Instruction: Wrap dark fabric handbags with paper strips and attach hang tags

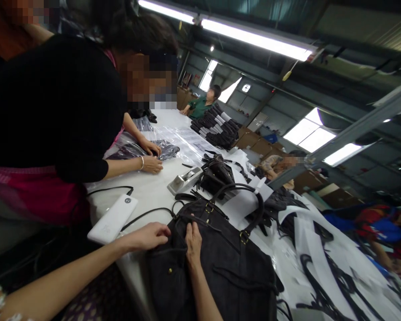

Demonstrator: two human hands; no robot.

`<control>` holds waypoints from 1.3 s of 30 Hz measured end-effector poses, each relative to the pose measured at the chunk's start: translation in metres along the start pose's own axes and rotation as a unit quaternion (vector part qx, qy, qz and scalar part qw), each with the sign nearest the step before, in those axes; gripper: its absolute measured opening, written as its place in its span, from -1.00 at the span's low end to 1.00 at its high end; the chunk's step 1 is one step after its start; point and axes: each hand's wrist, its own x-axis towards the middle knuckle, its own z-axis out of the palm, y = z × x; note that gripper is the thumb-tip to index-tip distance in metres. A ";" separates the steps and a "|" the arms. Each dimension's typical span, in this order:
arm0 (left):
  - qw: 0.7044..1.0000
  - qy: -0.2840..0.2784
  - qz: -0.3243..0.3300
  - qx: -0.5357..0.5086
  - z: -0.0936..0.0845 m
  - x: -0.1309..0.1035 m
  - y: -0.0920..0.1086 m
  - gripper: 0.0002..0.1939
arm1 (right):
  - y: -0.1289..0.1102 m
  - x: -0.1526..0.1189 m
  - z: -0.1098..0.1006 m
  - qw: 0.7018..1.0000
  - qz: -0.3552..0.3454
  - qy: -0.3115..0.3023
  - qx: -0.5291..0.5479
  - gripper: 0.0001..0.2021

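A large black bag (227, 263) with looped handles and brass-coloured rings lies at the table's near edge. My left hand (153, 235) rests at the bag's left upper edge, fingers curled in against the dark material; whether they pinch it is hidden. On the front of the bag, near its top left, lies my right hand (194, 240), its fingers extended upward and flat on the material. A thin black cord runs from the bag's upper left corner toward a white power bank (115, 218).
A tape dispenser (184, 180) stands beyond the bag. At the left, a person's hands (152, 156) touch a plastic-wrapped dark item (167, 150). Dark bags (217, 174), white paper (247, 200) and straps (341, 281) cover the table's right side. Other people are farther back.
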 end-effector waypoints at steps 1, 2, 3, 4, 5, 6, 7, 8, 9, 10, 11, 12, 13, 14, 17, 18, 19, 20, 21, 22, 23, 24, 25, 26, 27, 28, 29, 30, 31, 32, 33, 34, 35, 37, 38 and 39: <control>1.000 0.014 0.014 0.014 0.000 0.000 0.001 -0.68 | 0.000 0.000 -0.002 1.000 -0.027 0.004 0.005 -0.54; 0.999 0.023 0.030 0.025 0.001 -0.001 0.003 -0.71 | 0.000 0.001 -0.003 0.998 -0.064 0.000 0.004 -0.54; 0.998 0.025 0.045 0.033 0.002 -0.002 0.004 -0.74 | -0.002 0.003 -0.005 0.994 -0.107 -0.010 -0.007 -0.53; 0.997 0.023 0.059 0.036 0.003 -0.003 0.006 -0.74 | -0.005 0.005 -0.006 0.988 -0.150 -0.026 -0.025 -0.52; 0.997 0.019 0.072 0.037 0.003 -0.004 0.007 -0.74 | -0.010 0.007 -0.008 0.980 -0.189 -0.047 -0.049 -0.51; 0.996 0.015 0.085 0.037 0.004 -0.005 0.008 -0.74 | -0.015 0.010 -0.009 0.969 -0.221 -0.074 -0.078 -0.52; 0.995 0.016 0.096 0.037 0.004 -0.005 0.009 -0.73 | -0.020 0.014 -0.011 0.959 -0.243 -0.104 -0.108 -0.55; 0.993 0.018 0.107 0.037 0.004 -0.006 0.009 -0.72 | -0.026 0.017 -0.012 0.949 -0.255 -0.132 -0.134 -0.60; 0.992 0.019 0.117 0.037 0.004 -0.006 0.008 -0.71 | -0.031 0.021 -0.013 0.941 -0.259 -0.156 -0.151 -0.67; 0.991 0.016 0.126 0.038 0.004 -0.006 0.007 -0.70 | -0.035 0.025 -0.015 0.937 -0.259 -0.173 -0.159 -0.73; 0.990 0.006 0.134 0.039 0.004 -0.005 0.006 -0.68 | -0.037 0.029 -0.016 0.937 -0.256 -0.179 -0.158 -0.77; 0.989 -0.011 0.139 0.040 0.005 -0.004 0.004 -0.65 | -0.038 0.032 -0.018 0.940 -0.250 -0.174 -0.153 -0.78; 0.988 -0.034 0.141 0.042 0.005 -0.003 0.003 -0.62 | -0.038 0.036 -0.020 0.945 -0.244 -0.161 -0.144 -0.77; 0.987 -0.060 0.142 0.044 0.006 -0.001 0.002 -0.59 | -0.036 0.039 -0.022 0.951 -0.237 -0.145 -0.134 -0.77; 0.983 -0.113 0.136 0.045 0.007 0.009 0.002 -0.66 | -0.028 0.044 -0.024 0.963 -0.220 -0.111 -0.114 -0.76; 0.983 -0.118 0.134 0.044 0.007 0.013 0.003 -0.76 | -0.026 0.044 -0.023 0.965 -0.215 -0.104 -0.109 -0.76; 0.983 -0.119 0.133 0.041 0.007 0.017 0.004 -0.88 | -0.024 0.044 -0.020 0.966 -0.210 -0.103 -0.110 -0.76; 0.984 -0.115 0.128 0.039 0.006 0.021 0.005 -0.99 | -0.022 0.043 -0.015 0.966 -0.204 -0.108 -0.115 -0.76; 0.986 -0.108 0.120 0.037 0.006 0.022 0.005 -0.93 | -0.021 0.042 -0.009 0.966 -0.198 -0.114 -0.123 -0.76; 0.989 -0.097 0.109 0.035 0.007 0.022 0.006 -0.89 | -0.020 0.041 -0.002 0.965 -0.191 -0.121 -0.132 -0.76; 0.992 -0.080 0.094 0.032 0.008 0.019 0.006 -0.85 | -0.020 0.039 0.004 0.964 -0.185 -0.128 -0.141 -0.75; 0.995 -0.062 0.077 0.029 0.011 0.014 0.007 -0.78 | -0.020 0.038 0.010 0.963 -0.180 -0.134 -0.148 -0.73; 0.997 -0.037 0.058 0.022 0.014 0.007 0.009 -0.68 | -0.021 0.037 0.016 0.963 -0.177 -0.137 -0.151 -0.70; 0.999 -0.007 0.041 0.014 0.019 -0.002 0.013 -0.60 | -0.021 0.036 0.019 0.963 -0.173 -0.140 -0.153 -0.66; 0.999 0.024 0.029 0.014 0.025 -0.012 0.017 -0.55 | -0.022 0.036 0.021 0.963 -0.169 -0.144 -0.156 -0.63; 0.998 0.053 0.023 0.032 0.032 -0.022 0.023 -0.54 | -0.023 0.035 0.022 0.962 -0.164 -0.149 -0.161 -0.60; 0.994 0.078 0.020 0.067 0.038 -0.031 0.030 -0.49 | -0.025 0.035 0.022 0.961 -0.160 -0.156 -0.166 -0.59; 0.988 0.097 0.019 0.116 0.045 -0.037 0.038 -0.39 | -0.026 0.035 0.021 0.959 -0.156 -0.163 -0.172 -0.58; 0.980 0.108 0.016 0.167 0.050 -0.041 0.045 -0.31 | -0.027 0.036 0.020 0.958 -0.152 -0.170 -0.176 -0.58; 0.971 0.112 0.011 0.213 0.055 -0.042 0.053 -0.28 | -0.028 0.036 0.019 0.956 -0.149 -0.175 -0.179 -0.58; 0.963 0.115 0.003 0.242 0.059 -0.040 0.059 -0.33 | -0.028 0.036 0.019 0.956 -0.146 -0.179 -0.181 -0.58; 0.959 0.119 -0.006 0.255 0.061 -0.035 0.066 -0.40 | -0.027 0.036 0.018 0.956 -0.144 -0.181 -0.181 -0.58; 0.957 0.126 -0.011 0.259 0.063 -0.029 0.071 -0.46 | -0.027 0.036 0.019 0.956 -0.142 -0.183 -0.181 -0.58; 0.954 0.141 -0.014 0.265 0.064 -0.015 0.080 -0.49 | -0.025 0.037 0.020 0.956 -0.140 -0.183 -0.179 -0.58; 0.952 0.142 -0.019 0.270 0.064 -0.009 0.083 -0.50 | -0.024 0.037 0.020 0.957 -0.139 -0.183 -0.178 -0.58; 0.951 0.137 -0.027 0.275 0.065 -0.004 0.084 -0.52 | -0.023 0.037 0.021 0.957 -0.138 -0.182 -0.176 -0.58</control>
